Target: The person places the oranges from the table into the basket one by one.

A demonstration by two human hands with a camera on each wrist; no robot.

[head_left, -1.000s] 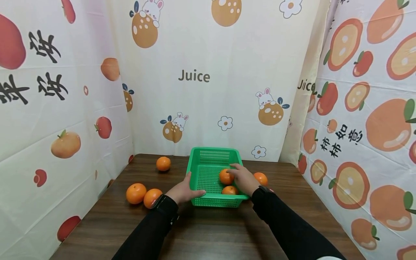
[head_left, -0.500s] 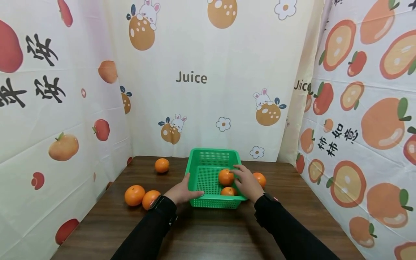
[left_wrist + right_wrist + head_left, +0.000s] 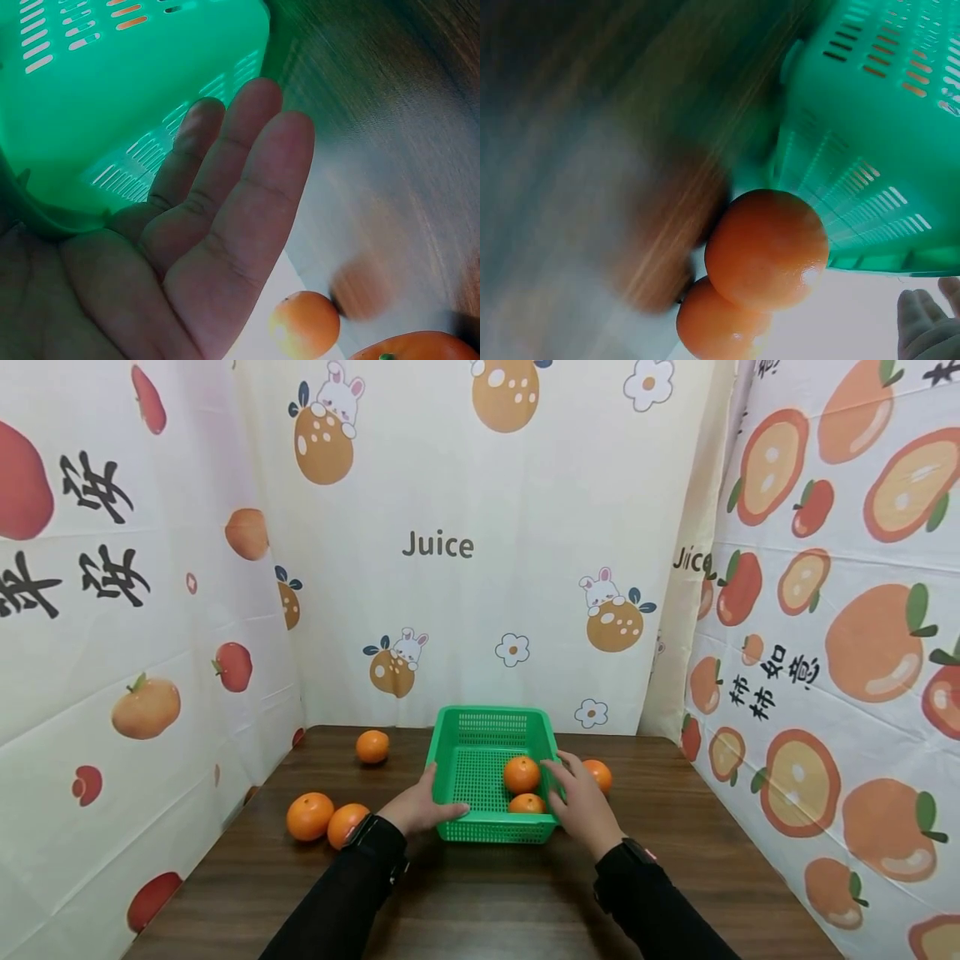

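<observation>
Steady on the left: my left hand (image 3: 411,808), fingers straight, thumb at the rim, lay along the near-left corner of the green, perforated plastic basket (image 3: 495,832); my right hand (image 3: 587,802), loosely spread, holding nothing, was at its right wall. A light brace seemed best, just enough against skidding. Inside, two round, glossy oranges (image 3: 521,774) (image 3: 527,803); outside, two more oranges (image 3: 766,250) (image 3: 721,321) sat right, three oranges (image 3: 310,816) (image 3: 347,824) (image 3: 372,747) left.

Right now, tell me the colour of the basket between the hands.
The basket is green, best seen in the head view.
</observation>
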